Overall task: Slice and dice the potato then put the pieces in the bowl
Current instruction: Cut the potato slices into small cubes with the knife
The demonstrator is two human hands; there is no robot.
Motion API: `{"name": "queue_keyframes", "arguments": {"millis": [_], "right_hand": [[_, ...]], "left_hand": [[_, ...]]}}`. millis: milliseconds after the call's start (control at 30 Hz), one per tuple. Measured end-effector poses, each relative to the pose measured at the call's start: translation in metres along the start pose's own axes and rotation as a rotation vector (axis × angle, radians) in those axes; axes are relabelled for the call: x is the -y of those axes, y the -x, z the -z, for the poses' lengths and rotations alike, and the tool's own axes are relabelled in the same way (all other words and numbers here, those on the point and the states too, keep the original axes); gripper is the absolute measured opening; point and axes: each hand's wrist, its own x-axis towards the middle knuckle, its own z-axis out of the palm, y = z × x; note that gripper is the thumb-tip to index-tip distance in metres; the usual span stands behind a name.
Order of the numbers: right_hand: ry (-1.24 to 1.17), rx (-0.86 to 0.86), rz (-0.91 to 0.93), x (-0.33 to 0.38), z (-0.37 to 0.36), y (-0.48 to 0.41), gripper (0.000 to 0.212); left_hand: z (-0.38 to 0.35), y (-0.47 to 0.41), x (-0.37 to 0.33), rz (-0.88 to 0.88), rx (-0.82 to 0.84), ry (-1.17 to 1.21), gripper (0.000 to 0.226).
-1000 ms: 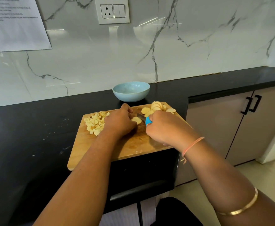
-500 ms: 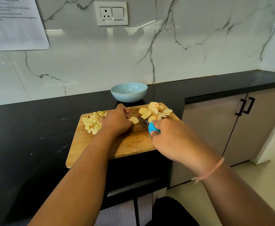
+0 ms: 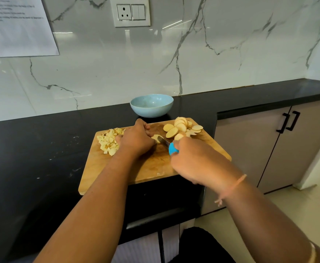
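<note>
A wooden cutting board [image 3: 151, 166] lies on the black counter. Diced potato [image 3: 109, 142] is heaped at its left end and round potato slices [image 3: 181, 127] are piled at its far right. My left hand [image 3: 136, 139] presses a potato slice [image 3: 155, 137] down in the middle of the board. My right hand [image 3: 197, 162] grips a blue-handled knife [image 3: 172, 149], whose blade rests on that slice beside my left fingers. A light blue bowl [image 3: 151, 105] stands just behind the board; nothing shows inside it.
The black counter [image 3: 41, 158] runs along a marble wall with a socket [image 3: 131, 12] and a taped paper sheet [image 3: 17, 25]. Grey cabinet doors with black handles [image 3: 288, 121] are to the right. The counter's front edge lies just below the board.
My right hand has pulled back toward me with the knife, then the blade has come onto the slice under my left hand. My left hand has stayed in place.
</note>
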Motion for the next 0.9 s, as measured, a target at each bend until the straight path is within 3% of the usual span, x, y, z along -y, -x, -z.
{"name": "queue_keyframes", "arguments": {"millis": [333,567,900], "right_hand": [[0.016,-0.079,0.013,0.002,0.006,-0.003,0.038],[-0.015,-0.035,-0.015,0.007,-0.01,-0.032,0.041],[0.003,0.009,0.008,-0.011,0.003,0.003,0.038]], "left_hand": [[0.001,-0.002,0.001,0.032,-0.002,0.047,0.033],[0.0,0.004,-0.001,0.078,-0.061,0.008,0.029],[0.001,0.004,-0.003,0.068,-0.051,0.006,0.029]]}}
